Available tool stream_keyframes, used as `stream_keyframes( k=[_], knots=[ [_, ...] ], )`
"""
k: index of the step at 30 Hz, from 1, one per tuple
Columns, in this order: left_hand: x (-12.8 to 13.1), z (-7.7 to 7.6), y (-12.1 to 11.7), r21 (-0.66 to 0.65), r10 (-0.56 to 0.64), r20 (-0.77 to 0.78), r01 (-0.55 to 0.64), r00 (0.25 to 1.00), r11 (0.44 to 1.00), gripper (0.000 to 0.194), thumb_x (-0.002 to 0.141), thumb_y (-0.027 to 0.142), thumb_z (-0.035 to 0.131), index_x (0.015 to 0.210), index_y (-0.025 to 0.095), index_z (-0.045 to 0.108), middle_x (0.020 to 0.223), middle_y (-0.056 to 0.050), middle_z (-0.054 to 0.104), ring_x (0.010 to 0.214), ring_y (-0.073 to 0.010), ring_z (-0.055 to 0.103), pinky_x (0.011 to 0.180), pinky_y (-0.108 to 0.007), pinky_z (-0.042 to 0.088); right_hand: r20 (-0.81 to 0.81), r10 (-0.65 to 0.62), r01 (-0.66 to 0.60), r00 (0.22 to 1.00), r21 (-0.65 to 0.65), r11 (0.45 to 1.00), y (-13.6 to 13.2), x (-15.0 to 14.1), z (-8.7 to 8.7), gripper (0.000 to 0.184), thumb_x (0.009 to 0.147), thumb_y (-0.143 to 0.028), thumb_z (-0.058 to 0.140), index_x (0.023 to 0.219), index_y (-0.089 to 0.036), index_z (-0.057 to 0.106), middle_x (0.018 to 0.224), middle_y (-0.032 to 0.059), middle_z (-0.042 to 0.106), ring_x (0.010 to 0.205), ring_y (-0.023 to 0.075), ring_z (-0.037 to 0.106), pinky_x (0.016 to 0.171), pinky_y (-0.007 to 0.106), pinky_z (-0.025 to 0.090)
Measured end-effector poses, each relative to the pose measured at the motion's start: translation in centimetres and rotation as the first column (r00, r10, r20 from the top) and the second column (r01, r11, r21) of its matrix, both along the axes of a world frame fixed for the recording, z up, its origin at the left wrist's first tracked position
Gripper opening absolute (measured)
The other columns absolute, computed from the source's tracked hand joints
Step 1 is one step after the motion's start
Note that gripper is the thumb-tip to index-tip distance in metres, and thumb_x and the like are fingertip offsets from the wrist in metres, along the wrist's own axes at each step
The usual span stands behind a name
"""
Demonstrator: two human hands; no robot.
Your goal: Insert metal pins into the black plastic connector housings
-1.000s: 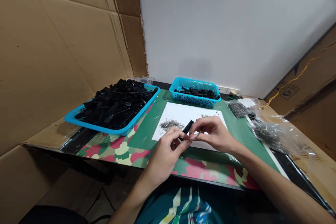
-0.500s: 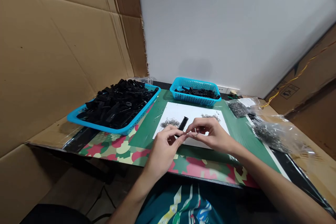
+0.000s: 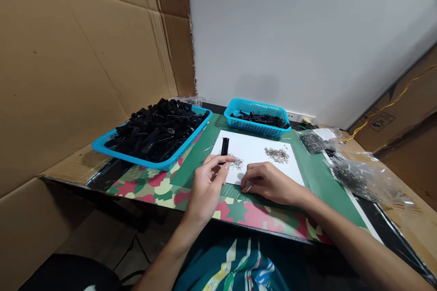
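My left hand (image 3: 206, 184) is closed around the lower end of a narrow black plastic piece (image 3: 224, 146), which points away from me over the white sheet (image 3: 252, 143). My right hand (image 3: 268, 183) rests low at the sheet's near edge, its fingers curled. A thin, shiny metal sliver (image 3: 249, 188) shows under its fingertips; its kind is too small to make out. Beside my left fingertips lies a loose pile of tiny metal wire pieces (image 3: 238, 162), partly hidden by the hand. A second pile of tiny metal pieces (image 3: 277, 154) lies beyond my right hand.
A wide blue tray (image 3: 102, 145) heaped with black plastic parts stands at the left. A smaller blue basket (image 3: 257, 127) with similar parts is at the back. Plastic bags of small metal pieces (image 3: 312, 142) lie at the right. Cardboard (image 3: 85, 45) walls the left side.
My hands have moved apart. The left, with the black plastic piece, has shifted left and turned it more upright in view; the right has dropped towards the sheet's near edge.
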State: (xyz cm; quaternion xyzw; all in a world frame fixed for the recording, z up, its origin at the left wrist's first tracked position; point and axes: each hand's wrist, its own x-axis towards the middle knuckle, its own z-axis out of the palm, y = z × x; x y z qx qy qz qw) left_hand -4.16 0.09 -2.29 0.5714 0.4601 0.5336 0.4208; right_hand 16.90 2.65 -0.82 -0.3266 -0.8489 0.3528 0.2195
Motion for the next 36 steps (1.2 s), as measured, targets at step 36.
stream_keyframes(
  k=[36],
  knots=[
    [0.6,0.4,-1.0,0.109,-0.125,-0.352,0.173,0.928,0.979,0.029,0.108,0.041,0.050,0.107,0.025,0.075,0.108,-0.004,0.064,0.095,-0.0192,0.063,0.081,-0.029,0.048,-0.304,-0.200,0.199,0.932,-0.034,0.979,-0.6,0.1,1.5,0.017,0.100,-0.031,0.062,0.090,-0.018,0.065,0.077,0.0006,0.060,0.069,0.0139,0.050,0.063,0.026,0.040]
  ],
)
